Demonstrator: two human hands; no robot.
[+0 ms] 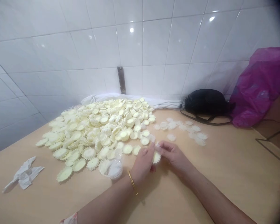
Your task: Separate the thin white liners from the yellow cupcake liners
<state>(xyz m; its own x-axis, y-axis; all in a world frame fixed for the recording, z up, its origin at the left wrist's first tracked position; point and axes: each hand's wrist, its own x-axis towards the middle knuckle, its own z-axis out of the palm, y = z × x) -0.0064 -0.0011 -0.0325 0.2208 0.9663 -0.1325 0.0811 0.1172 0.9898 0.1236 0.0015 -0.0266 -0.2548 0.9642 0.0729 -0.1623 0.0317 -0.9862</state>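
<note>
My left hand (143, 159) and my right hand (172, 153) meet over the front of the table. Between them is a pale yellow disc with a notched rim (156, 158), its lower part showing below the fingertips. My left fingers are closed on it, and my right thumb and fingers pinch at its upper edge. Something whitish and blurred sticks up above the left fingertips; I cannot tell what it is. Left of my hands spreads a large pile of similar yellow discs (102, 124). A clear plastic cup (111, 168) with something white inside stands by my left wrist.
Thin white translucent rounds (171, 125) lie scattered beyond my right hand. A crumpled white tissue (25, 173) is at the left. At the back right sit a black bag (205, 102) with a strap and a magenta plastic bag (254, 90). A tiled wall (154, 40) rises behind the table.
</note>
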